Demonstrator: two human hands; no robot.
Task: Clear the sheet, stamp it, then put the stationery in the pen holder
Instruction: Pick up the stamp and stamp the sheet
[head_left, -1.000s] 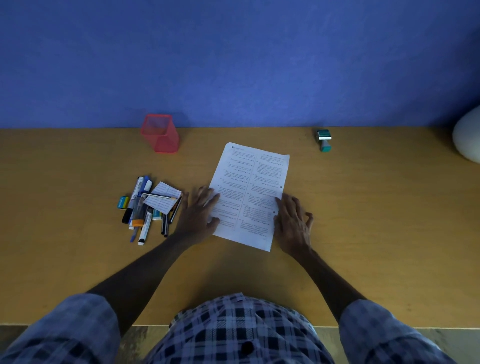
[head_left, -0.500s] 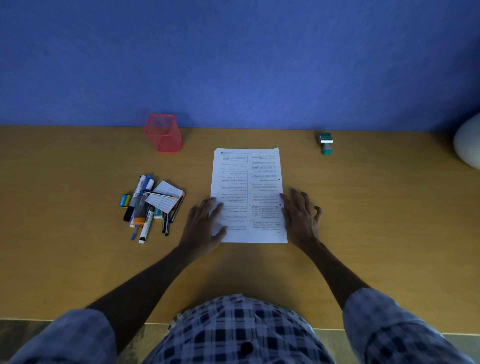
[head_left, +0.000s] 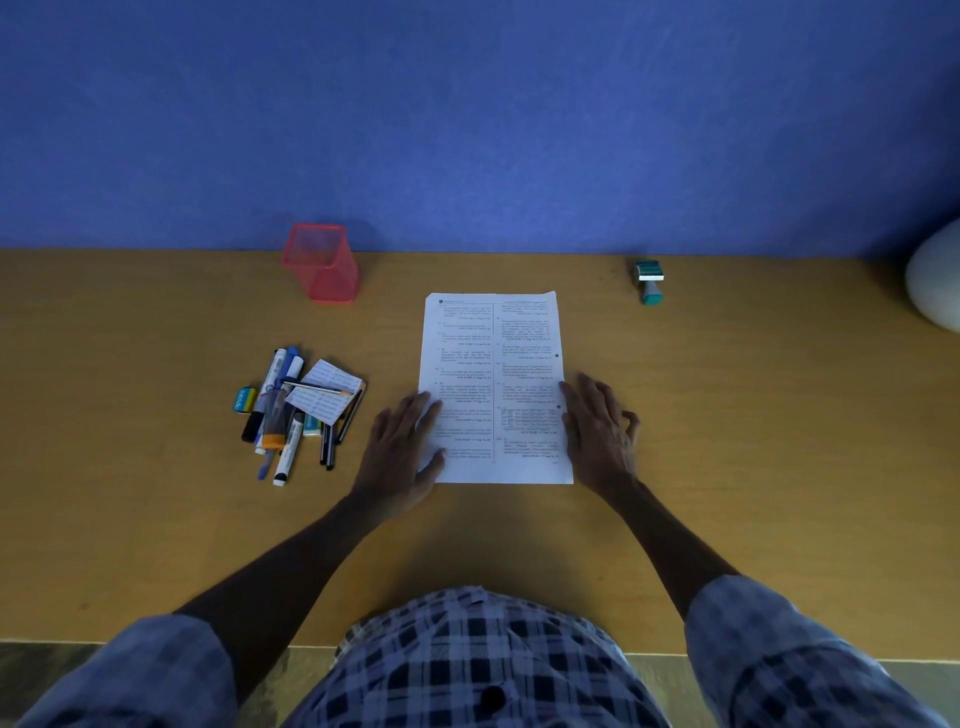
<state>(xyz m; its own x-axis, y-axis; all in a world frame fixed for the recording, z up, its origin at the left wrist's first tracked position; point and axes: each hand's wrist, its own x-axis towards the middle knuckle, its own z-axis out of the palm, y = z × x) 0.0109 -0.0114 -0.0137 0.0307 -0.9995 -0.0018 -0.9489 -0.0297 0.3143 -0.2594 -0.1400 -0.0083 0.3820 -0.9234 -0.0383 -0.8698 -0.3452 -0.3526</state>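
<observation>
A printed white sheet (head_left: 493, 364) lies straight on the wooden desk (head_left: 727, 441), bare of other objects. My left hand (head_left: 402, 457) rests flat on its lower left edge, fingers spread. My right hand (head_left: 600, 431) lies flat against its lower right edge, holding nothing. A heap of stationery (head_left: 296, 410) with markers, pens, erasers and a small notepad sits left of the sheet. The red mesh pen holder (head_left: 322, 265) stands at the back left. A teal stamp (head_left: 649, 283) stands at the back right.
A blue wall (head_left: 467, 130) runs along the desk's far edge. A pale rounded object (head_left: 935, 280) sits at the far right. The desk's front edge is near my checked shirt (head_left: 467, 665).
The sheet was tilted a second ago; both hands turned it until it lies square to the desk. The hands have stayed at its lower corners since.
</observation>
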